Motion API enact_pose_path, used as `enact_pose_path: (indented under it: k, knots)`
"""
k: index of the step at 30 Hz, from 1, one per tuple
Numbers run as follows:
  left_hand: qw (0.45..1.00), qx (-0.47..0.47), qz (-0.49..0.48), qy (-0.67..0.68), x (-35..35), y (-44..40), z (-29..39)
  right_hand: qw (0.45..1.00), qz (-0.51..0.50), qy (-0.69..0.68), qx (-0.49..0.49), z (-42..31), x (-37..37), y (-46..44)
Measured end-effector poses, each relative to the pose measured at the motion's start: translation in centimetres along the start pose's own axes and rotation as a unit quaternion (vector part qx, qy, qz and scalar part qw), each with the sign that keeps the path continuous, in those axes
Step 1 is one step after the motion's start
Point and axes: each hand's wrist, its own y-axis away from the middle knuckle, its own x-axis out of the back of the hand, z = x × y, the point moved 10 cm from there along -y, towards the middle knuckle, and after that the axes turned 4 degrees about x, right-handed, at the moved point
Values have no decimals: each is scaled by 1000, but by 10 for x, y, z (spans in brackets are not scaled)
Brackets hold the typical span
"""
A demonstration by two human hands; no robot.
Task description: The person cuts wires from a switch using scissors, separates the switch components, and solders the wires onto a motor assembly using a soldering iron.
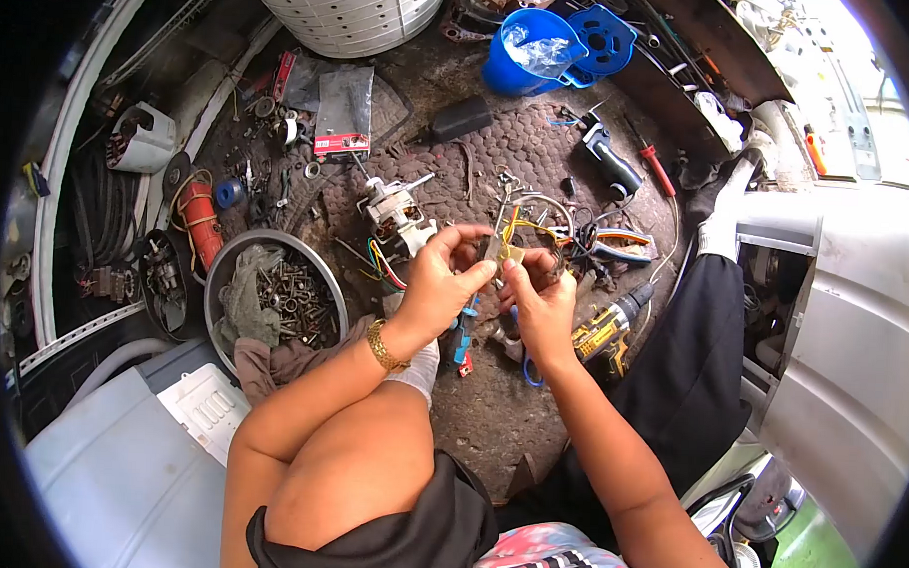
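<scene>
Close together in the middle of the head view are my left hand (443, 282) and my right hand (542, 305), both with pinched fingers. Between their fingertips is a small part with yellow wires (510, 226); my fingers cover much of it, so its kind is unclear. My left wrist wears a gold bracelet. Left of the hands lies a small electric motor (395, 210) with coloured wires. Below them on the floor is a blue-handled tool (461, 336). A yellow and black power drill (601, 334) lies right of my right hand, near pliers (624, 245).
A metal bowl (213, 306) of screws and a rag stands at left. Behind are a blue bucket (504, 75) and a white perforated drum (344, 15). A soldering iron (659, 171) and a dark handheld tool (611, 161) lie at right. White appliance panels (864, 318) flank the space.
</scene>
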Motion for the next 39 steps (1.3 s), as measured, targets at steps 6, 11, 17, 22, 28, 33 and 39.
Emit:
enact_pose_path:
  k: [6, 11, 17, 22, 28, 33, 39]
  knots:
    - [999, 28, -17, -27, -1, 3, -3, 998, -29, -29, -38, -2, -7, -4]
    - [980, 125, -91, 127, -9, 5, -8, 989, -29, -101, -107, 12, 0, -6]
    - [904, 205, -213, 308, -13, 10, -31, 953, -133, -212, -170, 19, -7, -6]
    - [910, 203, -212, 292, -6, 12, -37, 947, -148, -215, -189, 32, -15, -10]
    - [989, 112, -98, 7, 9, 6, -19, 993, -71, 25, -90, 21, -12, -11]
    - [969, -133, -45, -205, 15, -5, -8, 990, -93, 33, -101, 21, -25, -16]
    - [988, 110, -103, 41, 12, -3, -36, 998, -5, 65, -12, 20, 38, -6]
